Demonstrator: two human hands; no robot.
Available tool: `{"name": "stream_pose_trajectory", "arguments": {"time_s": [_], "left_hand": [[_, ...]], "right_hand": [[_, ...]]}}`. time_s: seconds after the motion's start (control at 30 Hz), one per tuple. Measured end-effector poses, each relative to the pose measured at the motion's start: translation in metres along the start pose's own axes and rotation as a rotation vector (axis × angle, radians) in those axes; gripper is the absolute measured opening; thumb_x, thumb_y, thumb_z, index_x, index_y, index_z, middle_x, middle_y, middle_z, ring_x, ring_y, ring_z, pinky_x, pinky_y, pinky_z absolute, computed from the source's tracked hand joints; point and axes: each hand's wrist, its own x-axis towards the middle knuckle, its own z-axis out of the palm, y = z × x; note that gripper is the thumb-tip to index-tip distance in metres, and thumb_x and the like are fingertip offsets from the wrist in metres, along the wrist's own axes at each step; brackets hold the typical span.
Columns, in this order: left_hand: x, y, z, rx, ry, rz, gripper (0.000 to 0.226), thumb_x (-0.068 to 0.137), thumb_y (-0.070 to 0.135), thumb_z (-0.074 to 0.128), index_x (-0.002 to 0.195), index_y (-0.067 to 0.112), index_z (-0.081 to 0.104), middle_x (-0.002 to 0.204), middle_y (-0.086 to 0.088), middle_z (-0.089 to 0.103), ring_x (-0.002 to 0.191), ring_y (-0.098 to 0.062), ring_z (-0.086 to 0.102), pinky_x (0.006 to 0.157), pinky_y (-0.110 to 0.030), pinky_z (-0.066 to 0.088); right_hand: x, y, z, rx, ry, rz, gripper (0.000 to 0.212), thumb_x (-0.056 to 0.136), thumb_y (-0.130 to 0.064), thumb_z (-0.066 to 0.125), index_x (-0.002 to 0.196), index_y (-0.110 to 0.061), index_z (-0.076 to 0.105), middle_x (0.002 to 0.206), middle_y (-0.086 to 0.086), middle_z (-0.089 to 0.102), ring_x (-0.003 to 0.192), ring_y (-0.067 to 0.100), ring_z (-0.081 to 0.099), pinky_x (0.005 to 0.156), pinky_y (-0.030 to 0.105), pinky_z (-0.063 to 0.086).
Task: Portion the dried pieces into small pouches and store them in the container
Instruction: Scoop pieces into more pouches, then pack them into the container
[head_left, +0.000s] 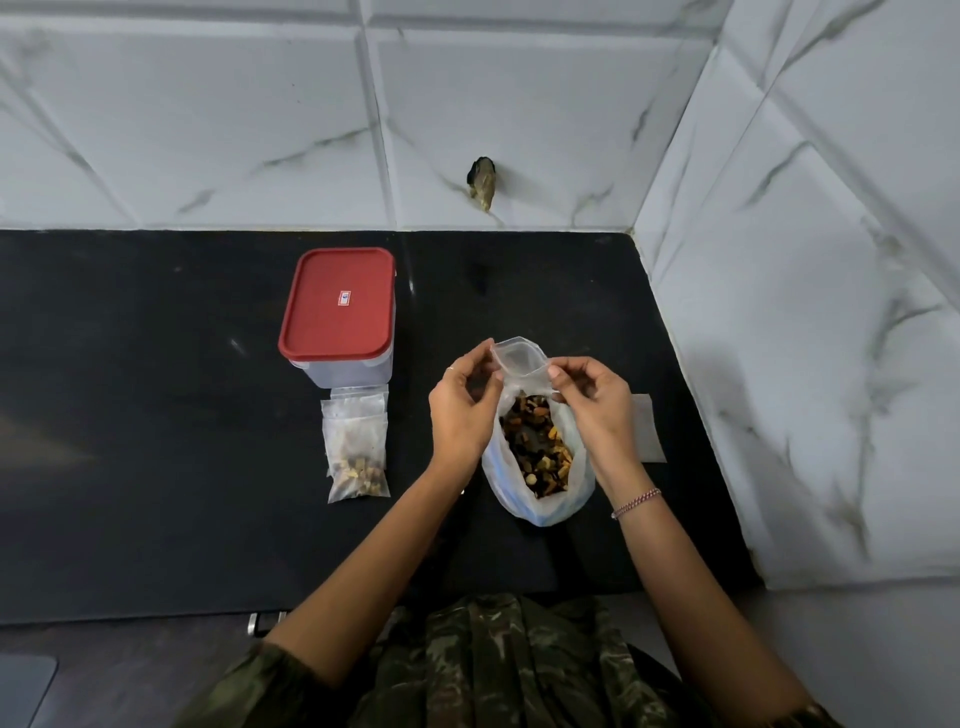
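Black counter (156, 364): both hands raised, fingers (558, 371) pinching empty pouch (517, 356).

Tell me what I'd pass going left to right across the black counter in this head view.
red-lidded container → left hand → small empty pouch, pinched by both hands → right hand → spare flat pouch

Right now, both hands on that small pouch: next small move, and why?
Probably pull the pouch open at its mouth. The left hand and right hand pinch its top edges, it looks empty, and it hangs just over the open bag of dried pieces. Some filled pouches lie by the lidded container.
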Motion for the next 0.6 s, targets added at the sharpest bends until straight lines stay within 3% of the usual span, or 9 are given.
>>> {"name": "stream_pose_trajectory", "arguments": {"time_s": [0.13, 0.3, 0.4, 0.5, 0.6], "left_hand": [[-0.005, -0.003, -0.003, 0.054, -0.056, 0.112, 0.058, 0.084, 0.001, 0.068, 0.135, 0.022, 0.050, 0.126, 0.002, 0.060, 0.112, -0.006, 0.059, 0.090, -0.020, 0.051], [-0.007, -0.008, -0.009, 0.090, -0.072, 0.259, 0.069, 0.079, 0.016, 0.073, 0.139, 0.031, 0.042, 0.126, 0.005, 0.058, 0.114, -0.019, 0.058, 0.090, -0.037, 0.054], [-0.007, -0.006, -0.012, 0.107, -0.037, 0.290, 0.068, 0.079, 0.019, 0.077, 0.137, 0.028, 0.044, 0.118, 0.005, 0.059, 0.109, -0.017, 0.059, 0.087, -0.032, 0.054], [-0.008, -0.007, -0.017, 0.166, -0.022, 0.338, 0.068, 0.077, 0.013, 0.078, 0.135, 0.027, 0.046, 0.115, 0.016, 0.058, 0.108, -0.012, 0.057, 0.086, -0.022, 0.051], [-0.010, -0.010, -0.019, 0.232, -0.037, 0.376, 0.065, 0.077, 0.011, 0.077, 0.132, 0.029, 0.047, 0.113, 0.020, 0.056, 0.109, -0.007, 0.052, 0.085, -0.015, 0.046]], "right_hand": [[-0.009, -0.002, 0.012, -0.012, -0.040, -0.030, 0.007, 0.087, -0.026, 0.065, 0.090, -0.032, 0.064, 0.090, -0.013, 0.066, 0.089, 0.000, 0.062, 0.079, 0.018, 0.051], [-0.017, -0.003, 0.020, 0.012, -0.103, -0.026, 0.009, 0.089, -0.025, 0.063, 0.097, -0.024, 0.066, 0.094, -0.010, 0.067, 0.092, -0.001, 0.062, 0.080, 0.017, 0.051], [-0.021, -0.005, 0.024, 0.015, -0.157, 0.006, 0.018, 0.092, -0.029, 0.057, 0.102, -0.019, 0.067, 0.096, -0.009, 0.068, 0.093, 0.001, 0.062, 0.083, 0.019, 0.052], [-0.022, -0.009, 0.026, -0.004, -0.137, 0.070, 0.027, 0.095, -0.038, 0.048, 0.098, -0.019, 0.068, 0.091, -0.009, 0.068, 0.087, -0.001, 0.062, 0.072, 0.011, 0.046], [-0.019, -0.012, 0.026, -0.149, -0.146, 0.061, 0.030, 0.094, -0.042, 0.049, 0.097, -0.017, 0.066, 0.089, -0.007, 0.064, 0.085, 0.004, 0.059, 0.067, 0.012, 0.041]]}}
